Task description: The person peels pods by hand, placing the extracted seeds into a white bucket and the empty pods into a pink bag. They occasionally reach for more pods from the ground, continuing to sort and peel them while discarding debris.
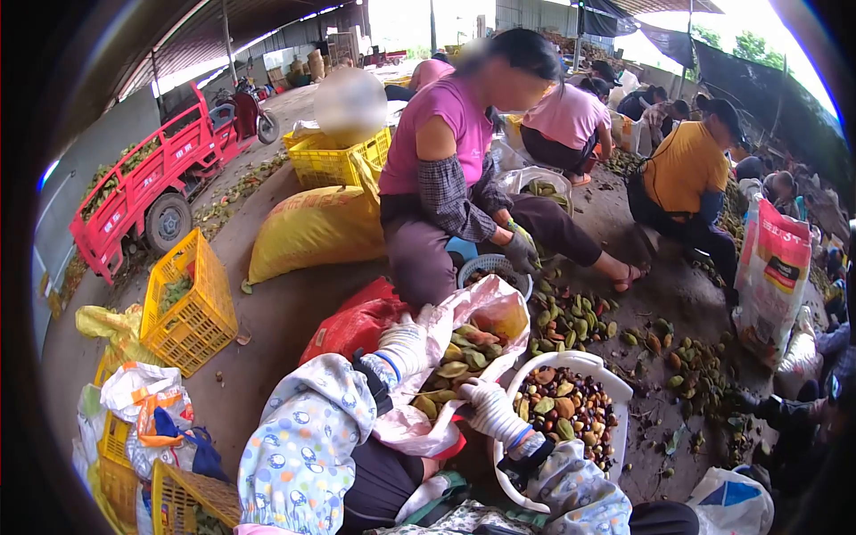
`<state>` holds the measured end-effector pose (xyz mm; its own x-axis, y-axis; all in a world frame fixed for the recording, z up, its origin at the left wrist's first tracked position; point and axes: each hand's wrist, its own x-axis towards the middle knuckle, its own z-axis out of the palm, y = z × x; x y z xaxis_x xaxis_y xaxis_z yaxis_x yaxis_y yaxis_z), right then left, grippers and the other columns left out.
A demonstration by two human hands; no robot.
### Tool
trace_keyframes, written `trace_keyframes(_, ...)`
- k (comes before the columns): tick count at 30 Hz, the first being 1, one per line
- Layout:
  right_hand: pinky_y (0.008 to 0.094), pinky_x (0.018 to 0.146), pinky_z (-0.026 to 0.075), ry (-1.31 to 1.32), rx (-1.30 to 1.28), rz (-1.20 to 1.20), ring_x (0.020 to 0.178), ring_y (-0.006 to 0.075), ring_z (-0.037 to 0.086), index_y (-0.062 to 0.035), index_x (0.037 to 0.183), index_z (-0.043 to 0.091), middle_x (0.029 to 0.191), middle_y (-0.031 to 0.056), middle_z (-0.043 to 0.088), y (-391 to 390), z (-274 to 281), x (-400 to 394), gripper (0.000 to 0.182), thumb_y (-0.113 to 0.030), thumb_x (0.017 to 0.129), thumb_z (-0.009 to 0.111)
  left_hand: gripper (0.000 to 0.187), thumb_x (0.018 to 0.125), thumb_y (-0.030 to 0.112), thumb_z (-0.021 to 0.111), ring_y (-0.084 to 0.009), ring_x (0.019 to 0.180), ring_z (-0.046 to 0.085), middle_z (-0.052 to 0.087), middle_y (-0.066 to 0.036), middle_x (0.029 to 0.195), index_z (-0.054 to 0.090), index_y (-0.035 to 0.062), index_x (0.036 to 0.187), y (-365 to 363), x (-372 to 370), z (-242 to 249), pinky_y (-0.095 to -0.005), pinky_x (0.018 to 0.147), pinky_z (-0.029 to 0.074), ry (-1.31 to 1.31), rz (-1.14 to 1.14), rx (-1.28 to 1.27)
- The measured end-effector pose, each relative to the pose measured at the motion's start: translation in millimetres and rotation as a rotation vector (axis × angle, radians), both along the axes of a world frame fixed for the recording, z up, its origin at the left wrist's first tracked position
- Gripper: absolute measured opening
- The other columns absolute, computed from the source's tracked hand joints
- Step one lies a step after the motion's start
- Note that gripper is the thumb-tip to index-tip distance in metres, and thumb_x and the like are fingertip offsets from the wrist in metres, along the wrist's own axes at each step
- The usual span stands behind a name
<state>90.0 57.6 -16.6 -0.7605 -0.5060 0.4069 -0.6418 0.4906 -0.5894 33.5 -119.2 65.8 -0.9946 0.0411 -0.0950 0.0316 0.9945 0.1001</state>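
My left hand (pixel 403 349), in a striped glove, is closed on the left edge of an open pinkish-white sack (pixel 435 435). Green and brown husks (pixel 462 358) lie inside the sack. My right hand (pixel 493 412), also gloved, is at the sack's lower right edge, beside a white basin (pixel 615 379); its fingers are bent, and what they hold, if anything, is too small to make out. Dark round nuts and some brown and green pieces (pixel 566 406) fill the basin. A red sack (pixel 357 323) lies behind my left hand.
A co-worker (pixel 455 160) sits just ahead, gloved hands over a grey basket (pixel 493 265). Green fruit (pixel 571 321) is strewn on the ground to the right. Yellow crates (pixel 189 308), a yellow sack (pixel 316 234) and a red cart (pixel 147 192) stand left. Other people sit at the right.
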Motion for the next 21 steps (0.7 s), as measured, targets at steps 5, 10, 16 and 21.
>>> trace_keyframes(5, 0.0402, 0.056, 0.045, -0.311, -0.271, 0.330, 0.067, 0.0311, 0.057, -0.0076, 0.075, 0.057, 0.076, 0.0106, 0.056, -55.5, 15.4, 28.1, 0.010, -0.014, 0.069, 0.061, 0.037, 0.081, 0.012, 0.050, -0.0337, 0.093, 0.062, 0.063, -0.018, 0.102, 0.058, 0.0118, 0.117, -57.8, -5.2, 30.0, -0.0420, 0.082, 0.048, 0.032, -0.246, 0.245)
trace_keyframes(10, 0.0415, 0.062, 0.046, 0.239, 0.111, 0.516, 0.081, 0.0277, 0.057, -0.0108, 0.083, 0.058, 0.090, 0.0083, 0.056, -33.8, 40.6, 74.0, 0.021, -0.019, 0.064, 0.062, 0.028, 0.077, 0.000, 0.050, -0.0261, 0.083, 0.064, 0.067, -0.015, 0.088, 0.066, 0.0063, 0.099, -184.3, -39.5, 30.6, -0.0338, 0.078, 0.049, 0.192, -0.051, 0.399)
trace_keyframes(16, 0.0430, 0.065, 0.048, -0.118, 0.280, 0.372, 0.076, 0.0340, 0.062, -0.0066, 0.087, 0.061, 0.075, 0.0136, 0.060, 20.8, 13.2, 69.3, 0.022, -0.019, 0.070, 0.066, 0.022, 0.083, -0.001, 0.052, -0.0206, 0.083, 0.062, 0.066, -0.014, 0.089, 0.064, 0.0035, 0.102, -201.2, -33.7, 12.8, -0.0327, 0.078, 0.049, 0.067, 0.091, 0.440)
trace_keyframes(21, 0.0424, 0.065, 0.048, -0.088, 0.154, 0.199, 0.079, 0.0339, 0.060, -0.0083, 0.090, 0.060, 0.083, 0.0130, 0.059, 21.9, -0.9, 72.6, 0.026, -0.015, 0.065, 0.067, 0.026, 0.082, 0.004, 0.054, -0.0307, 0.092, 0.063, 0.065, -0.018, 0.097, 0.063, 0.0049, 0.107, -151.8, -32.2, 43.0, -0.0355, 0.082, 0.048, 0.013, -0.023, 0.225)
